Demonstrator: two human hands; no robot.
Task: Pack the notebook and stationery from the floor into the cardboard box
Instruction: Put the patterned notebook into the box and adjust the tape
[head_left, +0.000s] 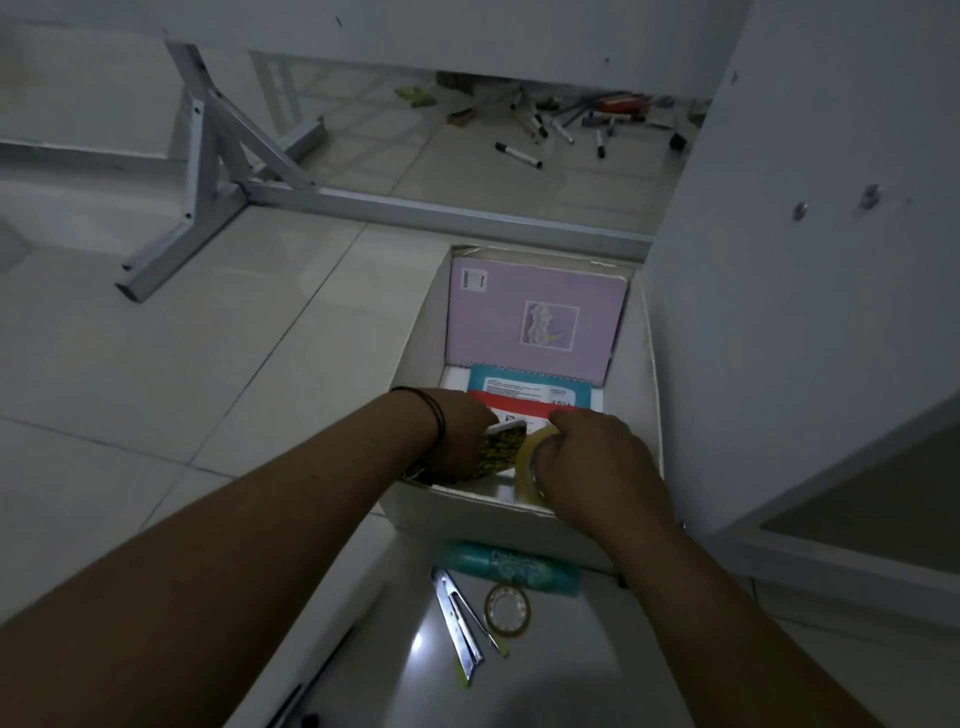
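Inside box (649, 364): two notebooks (535, 317); both hands (597, 457).

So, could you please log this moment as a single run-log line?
left hand: holds patterned item in box | right hand: holds tape roll over box | floor: stapler, small tape, teal tube
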